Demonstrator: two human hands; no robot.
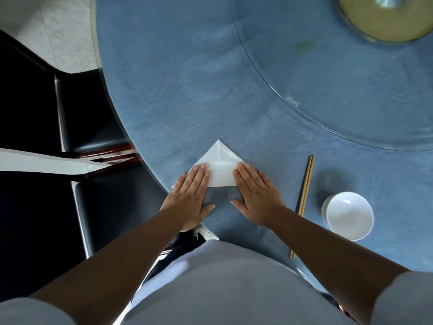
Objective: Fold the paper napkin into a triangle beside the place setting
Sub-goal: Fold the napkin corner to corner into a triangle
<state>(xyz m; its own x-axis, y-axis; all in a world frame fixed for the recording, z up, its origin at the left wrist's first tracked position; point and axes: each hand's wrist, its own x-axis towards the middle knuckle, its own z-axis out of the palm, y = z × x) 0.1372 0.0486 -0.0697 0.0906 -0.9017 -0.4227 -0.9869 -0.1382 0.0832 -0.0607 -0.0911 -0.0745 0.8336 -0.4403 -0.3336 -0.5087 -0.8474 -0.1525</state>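
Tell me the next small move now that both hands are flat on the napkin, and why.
Probably lift both hands straight up. The napkin already shows a triangle, apex pointing away, left hand and right hand pressing its two near corners flat. It lies left of the chopsticks and bowl, so the fold looks finished.

My counter [164,90] wears a blue cloth. Chopsticks [304,195] lie just beside a white bowl [349,216]. A glass turntable [328,78] sits farther in; dark chairs [82,113] stand alongside.
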